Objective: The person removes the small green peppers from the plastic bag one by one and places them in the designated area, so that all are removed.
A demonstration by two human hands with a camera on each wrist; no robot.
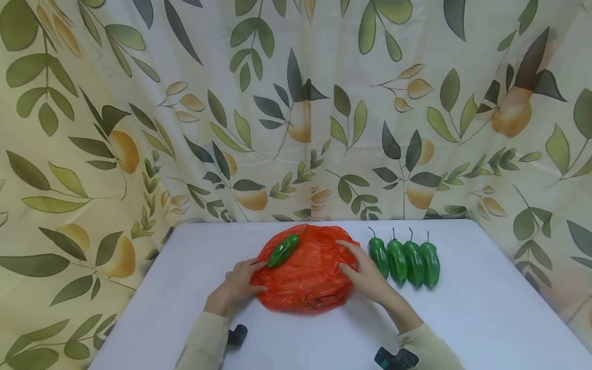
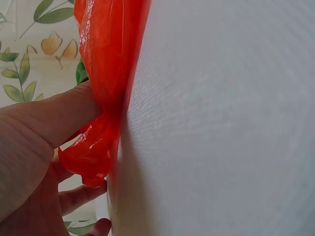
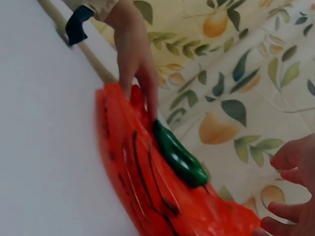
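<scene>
A red plastic bag [image 1: 305, 277] lies spread on the white table, with dark cord-like lines [image 3: 142, 167] along its near side. One glossy green pepper [image 1: 283, 250] rests on its upper left part. At the bag's left edge is my left hand [image 1: 240, 282]; in the left wrist view its thumb [image 2: 74, 110] touches the plastic and the other fingers spread behind a loose fold. My right hand [image 1: 365, 272] is over the bag's right edge with fingers spread. In the right wrist view, those fingers [image 3: 290, 211] are loosely bent with nothing between them.
Several more green peppers [image 1: 414, 259] lie side by side in a row, just right of my right hand. A leaf-and-fruit patterned curtain [image 1: 296, 103] hangs behind the white table [image 1: 305, 344]. Dark camera mounts [image 1: 237, 335] sit at both wrists.
</scene>
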